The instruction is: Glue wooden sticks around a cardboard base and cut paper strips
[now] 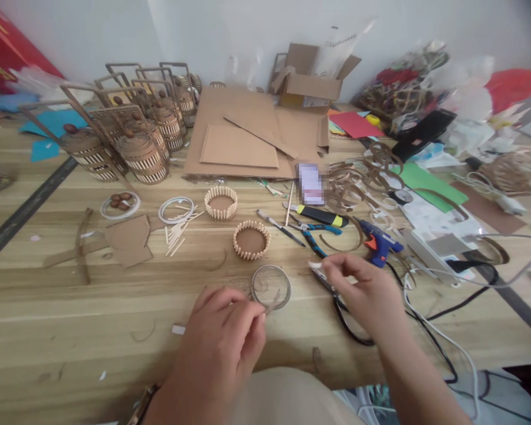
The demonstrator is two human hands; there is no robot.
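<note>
My left hand [230, 330] is closed, its thumb and fingers pinching a thin brownish strip [273, 302] that reaches over the near edge of a round ring [271, 287]. To the right, my right hand [363, 289] pinches a small white piece [315, 265] between thumb and fingertips, above the scissors [322, 276]. Beyond the ring lie two low round frames edged with short wooden sticks, a nearer one [251, 240] and a farther one [220, 203]. A blue glue gun [383, 243] rests beyond my right hand.
Several lidded stick baskets [141, 156] with tall handles stand at the back left. Cardboard sheets [239, 144] lie at the back. A cutter [321, 215], pliers [321, 229] and a pen [281, 227] lie mid-table. Cables [429, 336] run along the right.
</note>
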